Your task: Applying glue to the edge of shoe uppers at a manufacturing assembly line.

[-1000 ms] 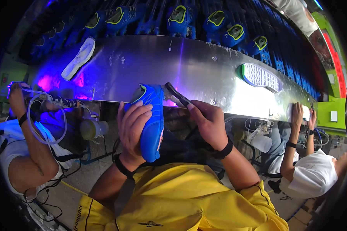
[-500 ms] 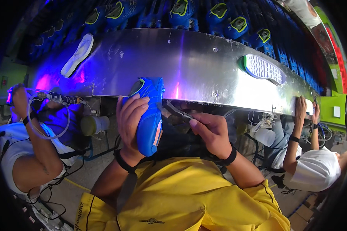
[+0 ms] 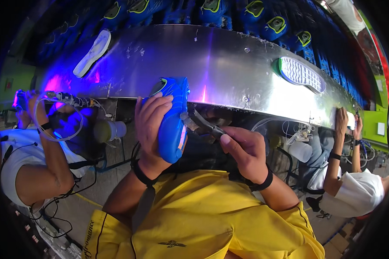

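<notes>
A long metal desk [image 3: 160, 64] curved across the view, lit violet toward the left and white toward the right. Beyond it ran a dark blue slatted rack [image 3: 328, 64], where several blue shoes [image 3: 275, 26] with lime collars stood in a row. The person's yellow shirt [image 3: 194, 211] filled the lower middle. Co-workers in white sat on either side, a left co-worker [image 3: 26, 162] and a right co-worker [image 3: 354, 192], both with their hands near the desk.

In the middle, the held blue shoe [image 3: 173, 134] was raised at the desk's near edge, its lime-edged opening toward the desk. The left grip [image 3: 149, 129] was closed around the shoe's left side, fingers over the top. The right grip [image 3: 248, 151] was closed on the handle of a dark brush [image 3: 207, 125], whose bristles appeared to touch the shoe's right side.

A white sole [image 3: 93, 54] lay slantwise on the desk's left part; a green-ended sole [image 3: 301, 74] lay tread up on its right. Smallest was the black wristband [image 3: 261, 180] on the right wrist.
</notes>
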A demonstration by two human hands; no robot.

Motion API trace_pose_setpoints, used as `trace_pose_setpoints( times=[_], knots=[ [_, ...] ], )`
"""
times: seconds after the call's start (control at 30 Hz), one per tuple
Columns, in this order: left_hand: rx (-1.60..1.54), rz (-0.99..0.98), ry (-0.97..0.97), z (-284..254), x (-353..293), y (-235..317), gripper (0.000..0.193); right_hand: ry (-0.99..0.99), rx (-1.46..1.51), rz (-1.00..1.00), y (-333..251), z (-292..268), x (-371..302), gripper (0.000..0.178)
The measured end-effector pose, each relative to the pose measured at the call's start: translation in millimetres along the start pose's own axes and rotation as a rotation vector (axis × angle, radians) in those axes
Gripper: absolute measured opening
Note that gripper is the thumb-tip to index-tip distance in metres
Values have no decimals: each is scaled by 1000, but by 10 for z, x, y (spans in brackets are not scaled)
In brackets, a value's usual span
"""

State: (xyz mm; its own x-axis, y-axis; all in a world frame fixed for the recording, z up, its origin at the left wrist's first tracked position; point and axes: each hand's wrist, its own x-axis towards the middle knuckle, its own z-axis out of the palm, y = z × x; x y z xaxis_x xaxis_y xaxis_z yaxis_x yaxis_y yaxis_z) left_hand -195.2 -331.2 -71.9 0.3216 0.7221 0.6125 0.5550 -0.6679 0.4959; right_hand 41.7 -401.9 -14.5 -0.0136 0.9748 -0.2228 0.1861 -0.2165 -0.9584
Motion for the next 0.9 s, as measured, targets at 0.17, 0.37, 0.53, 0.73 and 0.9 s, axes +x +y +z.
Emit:
trace_pose_setpoints(
  times=[0.17,0.37,0.53,0.73,0.9],
  knots=[
    [26,-34,-1,3,120,103,69,39,22,-120,38,27,-62,20],
    [111,-35,-25,9,256,186,67,36,0,-216,-57,-27,-87,23],
    [102,-130,-52,-12,453,318,76,84,-52,-270,-209,-133,-111,20],
    [134,-164,-115,11,736,426,79,226,-246,-372,-413,-279,-86,21],
    [113,-147,-158,27,973,402,74,321,-371,-422,-583,-390,30,22]
  ],
)
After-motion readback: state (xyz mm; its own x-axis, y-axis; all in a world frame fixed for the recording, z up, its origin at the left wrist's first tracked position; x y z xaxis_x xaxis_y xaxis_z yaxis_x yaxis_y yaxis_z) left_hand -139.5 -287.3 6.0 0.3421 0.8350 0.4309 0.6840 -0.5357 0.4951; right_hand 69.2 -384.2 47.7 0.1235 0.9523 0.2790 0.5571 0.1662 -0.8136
